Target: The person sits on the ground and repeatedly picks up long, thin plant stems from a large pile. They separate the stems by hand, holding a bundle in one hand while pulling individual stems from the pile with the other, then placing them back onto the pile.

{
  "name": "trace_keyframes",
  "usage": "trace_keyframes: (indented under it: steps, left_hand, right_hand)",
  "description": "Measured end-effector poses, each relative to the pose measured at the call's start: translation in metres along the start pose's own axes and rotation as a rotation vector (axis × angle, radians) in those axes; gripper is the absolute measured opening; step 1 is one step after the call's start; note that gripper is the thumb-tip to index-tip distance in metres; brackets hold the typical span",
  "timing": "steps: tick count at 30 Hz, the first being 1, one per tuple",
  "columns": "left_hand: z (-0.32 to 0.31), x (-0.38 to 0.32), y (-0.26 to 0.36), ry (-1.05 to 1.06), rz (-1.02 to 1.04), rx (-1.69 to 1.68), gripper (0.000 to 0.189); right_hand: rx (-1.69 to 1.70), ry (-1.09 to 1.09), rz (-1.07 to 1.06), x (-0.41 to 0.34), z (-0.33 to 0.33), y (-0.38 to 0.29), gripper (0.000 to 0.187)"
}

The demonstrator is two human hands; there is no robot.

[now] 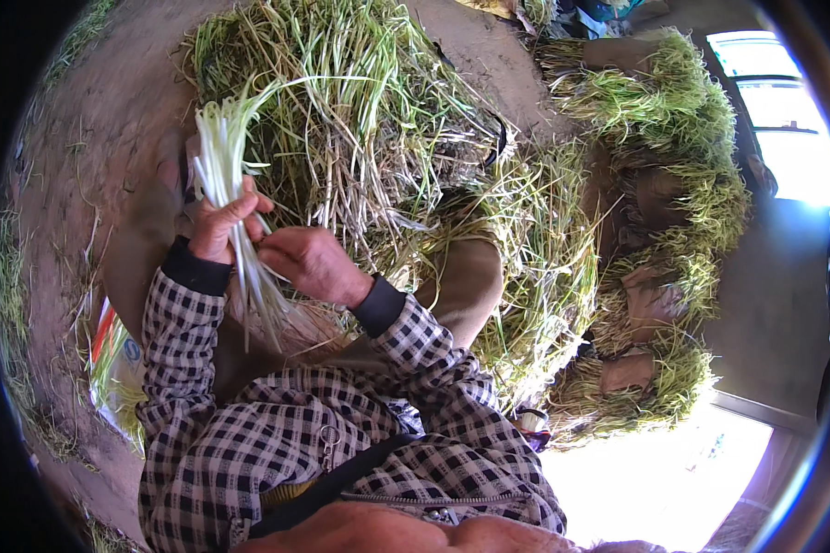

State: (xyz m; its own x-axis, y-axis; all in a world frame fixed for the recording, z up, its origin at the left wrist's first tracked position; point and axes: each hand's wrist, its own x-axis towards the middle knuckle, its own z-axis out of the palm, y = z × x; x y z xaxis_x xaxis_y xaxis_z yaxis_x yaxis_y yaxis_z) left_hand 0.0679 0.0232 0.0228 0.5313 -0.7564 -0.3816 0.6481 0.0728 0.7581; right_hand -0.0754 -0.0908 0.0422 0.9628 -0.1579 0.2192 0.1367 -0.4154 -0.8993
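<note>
My left hand (223, 220) is closed around a bunch of long pale stems (225, 155), perhaps chives or garlic shoots. The bunch stands tilted, its cut-looking light ends up and thinner ends hanging below my wrist. Just to the right, my right hand (318, 264) pinches a thin stem (277, 275) at the side of the bunch; its fingertips are partly hidden. Beyond both hands lies a large heap of uncleaned stems (346, 124), green leaves mixed with dry brown stalks.
A second loose heap (539, 276) of leaves and straw lies right of my knee (467, 290). Tied bundles of greens (692, 186) form a row farther right. A printed plastic bag (121, 359) lies at left on the dirt floor (76, 263). A dark strap (501, 142) crosses the large heap.
</note>
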Motion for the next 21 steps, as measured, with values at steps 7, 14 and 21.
trace_keyframes:
  steps: [7, 14, 21]
  left_hand:
    - [-0.027, -0.011, 0.048, 0.021, 0.339, -0.22, 0.028]
    - [-0.038, -0.006, 0.04, 0.131, 0.276, -0.204, 0.018]
    - [-0.017, -0.004, 0.029, 0.128, 0.189, -0.186, 0.02]
  right_hand:
    - [-0.744, 0.492, 0.278, -0.002, -0.058, 0.098, 0.014]
    - [-1.057, 0.197, 0.569, 0.008, -0.054, 0.132, 0.02]
    - [-0.959, 0.342, 0.638, 0.029, -0.045, 0.157, 0.018]
